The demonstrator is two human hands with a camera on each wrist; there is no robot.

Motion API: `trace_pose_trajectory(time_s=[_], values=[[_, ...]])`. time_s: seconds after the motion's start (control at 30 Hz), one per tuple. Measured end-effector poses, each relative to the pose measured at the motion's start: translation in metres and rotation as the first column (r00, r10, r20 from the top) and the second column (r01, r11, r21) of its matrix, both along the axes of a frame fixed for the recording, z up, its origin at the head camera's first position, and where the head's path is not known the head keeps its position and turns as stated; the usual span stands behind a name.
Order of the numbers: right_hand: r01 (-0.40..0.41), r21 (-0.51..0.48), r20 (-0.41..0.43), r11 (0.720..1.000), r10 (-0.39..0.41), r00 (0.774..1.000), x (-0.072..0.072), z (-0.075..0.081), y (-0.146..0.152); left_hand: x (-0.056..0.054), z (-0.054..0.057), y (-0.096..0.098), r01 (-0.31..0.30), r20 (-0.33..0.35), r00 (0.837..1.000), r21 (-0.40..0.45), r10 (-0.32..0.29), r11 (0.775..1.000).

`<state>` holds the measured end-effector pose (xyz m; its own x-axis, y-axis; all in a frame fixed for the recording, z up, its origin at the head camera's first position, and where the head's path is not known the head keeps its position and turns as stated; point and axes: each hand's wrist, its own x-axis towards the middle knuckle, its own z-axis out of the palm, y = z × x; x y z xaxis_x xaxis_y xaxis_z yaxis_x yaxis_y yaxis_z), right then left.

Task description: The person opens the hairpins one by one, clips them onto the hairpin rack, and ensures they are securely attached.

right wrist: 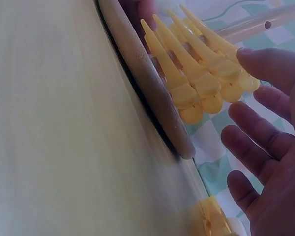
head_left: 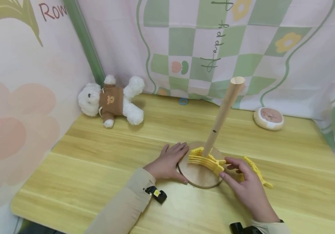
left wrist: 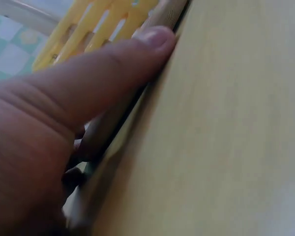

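A round wooden base (head_left: pixel 195 180) with an upright wooden post (head_left: pixel 221 118) stands on the table. Several curved yellow plastic pieces (head_left: pixel 205 162) are stacked round the post's foot; the right wrist view shows their tapering points (right wrist: pixel 174 59). My left hand (head_left: pixel 170 162) rests spread at the base's left rim, with its thumb (left wrist: pixel 113 71) along the near edge. With thumb and index finger, my right hand (head_left: pixel 245 185) pinches the right end of the uppermost yellow piece. Its other fingers (right wrist: pixel 253 130) hang loose below.
Another yellow plastic piece (head_left: pixel 256 170) lies beyond my right hand. At the back left is a white plush toy (head_left: pixel 114 99) in a brown top. A small round pink-and-white object (head_left: pixel 270 118) sits back right, and a blue ring (head_left: pixel 183 101) lies by the curtain (head_left: pixel 182 39).
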<state>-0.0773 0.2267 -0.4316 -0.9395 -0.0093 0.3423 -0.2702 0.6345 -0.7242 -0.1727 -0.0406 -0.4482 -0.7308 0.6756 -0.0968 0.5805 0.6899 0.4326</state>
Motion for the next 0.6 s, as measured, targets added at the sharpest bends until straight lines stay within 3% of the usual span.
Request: trace_pose_trajectory(time_s=[0.27, 0.6], values=[[0.042, 0.016, 0.024, 0.999, -0.043, 0.999, 0.004, 0.002, 0.013, 0.006, -0.003, 0.006, -0.078, -0.061, 0.995, 0.006, 0.078, 0.997], [0.185, 0.096, 0.11, 0.978, -0.195, 0.975, 0.017, 0.0, 0.048, 0.009, -0.001, 0.009, -0.101, -0.095, 0.99, -0.007, 0.1, 0.995]])
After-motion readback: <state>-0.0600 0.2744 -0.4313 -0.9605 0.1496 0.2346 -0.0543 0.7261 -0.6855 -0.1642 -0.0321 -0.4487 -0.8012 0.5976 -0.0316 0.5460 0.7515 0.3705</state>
